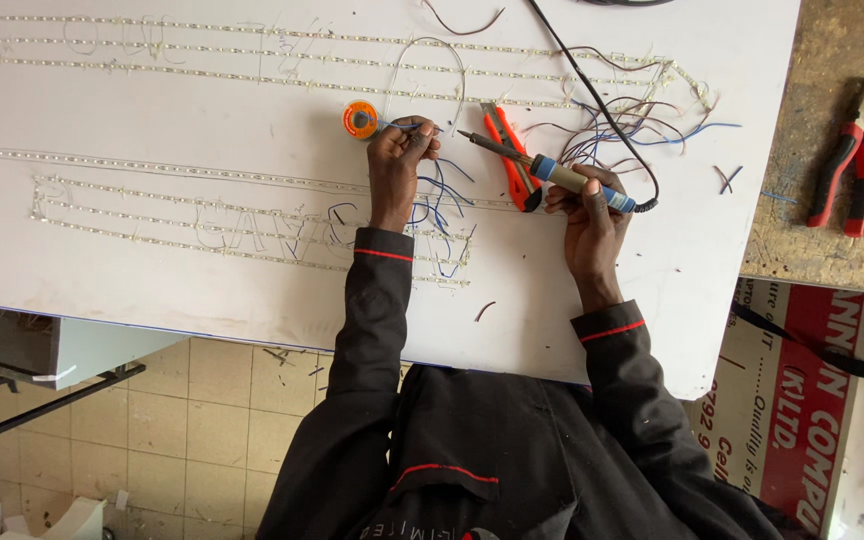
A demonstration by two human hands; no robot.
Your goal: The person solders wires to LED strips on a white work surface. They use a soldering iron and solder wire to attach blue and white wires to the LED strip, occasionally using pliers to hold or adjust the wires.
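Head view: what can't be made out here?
- Head view: what the left hand pinches; its fingers cover it beside the orange spool.
- Soldering iron grip: wrapped by the right hand.
- Black cable: cut off at the top edge.
- Orange cutter: partly behind the iron.
- LED strips on the white board: single parts too small.

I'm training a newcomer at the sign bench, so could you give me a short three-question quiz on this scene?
1. True or false: the right hand holds a soldering iron.
2. What lies just beside the left hand? A) orange solder spool B) red pliers C) orange cutter
3. The wires and light strips lie on a white ____.

Key: 1 true; 2 A; 3 board.
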